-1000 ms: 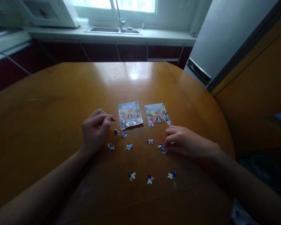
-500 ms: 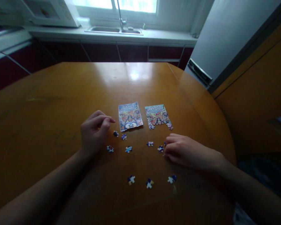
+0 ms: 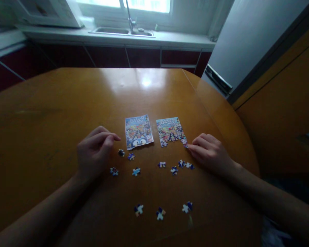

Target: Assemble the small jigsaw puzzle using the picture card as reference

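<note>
A partly assembled jigsaw puzzle point(image 3: 170, 128) lies on the table, with a gap in its lower edge. My right hand point(image 3: 208, 151) has its fingers closed together, their tips at the puzzle's lower right corner. Left of the puzzle is a printed picture sheet point(image 3: 139, 130) with matching artwork. My left hand point(image 3: 95, 151) rests beside that sheet, fingers curled and the index finger near the thumb, with nothing visible in it. A dark puzzle piece point(image 3: 121, 152) and a purple piece point(image 3: 131, 156) lie close to it. Near my right hand are a white-and-blue piece point(image 3: 189, 165) and a blue piece point(image 3: 181, 163).
Several more loose pieces lie on the wooden table point(image 3: 79, 92), among them a light blue piece point(image 3: 136, 171) and a piece at the front point(image 3: 160, 213). Beyond the table are a counter with a sink point(image 3: 110, 31) and a grey fridge point(image 3: 244, 44).
My right hand has moved up and right, from the loose pieces to the puzzle's lower corner, uncovering pieces. My left hand keeps its pose. The view has shifted slightly.
</note>
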`<state>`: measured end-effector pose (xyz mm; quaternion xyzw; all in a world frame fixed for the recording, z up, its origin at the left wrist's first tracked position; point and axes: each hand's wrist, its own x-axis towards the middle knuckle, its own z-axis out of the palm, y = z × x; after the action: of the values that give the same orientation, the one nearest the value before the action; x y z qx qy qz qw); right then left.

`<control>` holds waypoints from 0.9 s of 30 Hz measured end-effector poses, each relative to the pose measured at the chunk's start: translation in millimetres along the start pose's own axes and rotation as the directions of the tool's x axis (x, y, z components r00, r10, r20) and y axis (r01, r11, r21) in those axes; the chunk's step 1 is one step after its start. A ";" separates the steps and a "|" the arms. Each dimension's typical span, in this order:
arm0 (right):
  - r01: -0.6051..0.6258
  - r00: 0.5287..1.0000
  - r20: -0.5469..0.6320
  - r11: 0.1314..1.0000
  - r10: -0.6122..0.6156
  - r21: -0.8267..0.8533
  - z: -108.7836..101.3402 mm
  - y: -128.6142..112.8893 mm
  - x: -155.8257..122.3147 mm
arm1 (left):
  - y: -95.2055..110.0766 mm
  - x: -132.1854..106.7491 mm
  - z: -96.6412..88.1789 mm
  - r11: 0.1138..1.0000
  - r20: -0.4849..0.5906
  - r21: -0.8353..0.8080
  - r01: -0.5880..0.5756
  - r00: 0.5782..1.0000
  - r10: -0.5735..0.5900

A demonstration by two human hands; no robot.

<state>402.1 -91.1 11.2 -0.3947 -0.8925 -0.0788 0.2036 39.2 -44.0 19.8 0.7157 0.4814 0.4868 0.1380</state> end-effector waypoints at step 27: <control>-0.083 0.994 0.080 0.995 0.078 0.061 1.4 -0.7 -6.1 | -3.1 -1.1 -0.4 1.000 0.014 -0.025 0.017 1.000 -0.017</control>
<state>404.8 -95.3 7.4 -0.4266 -0.8850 -0.0266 0.1846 37.1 -43.4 17.3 0.7132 0.4804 0.4866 0.1543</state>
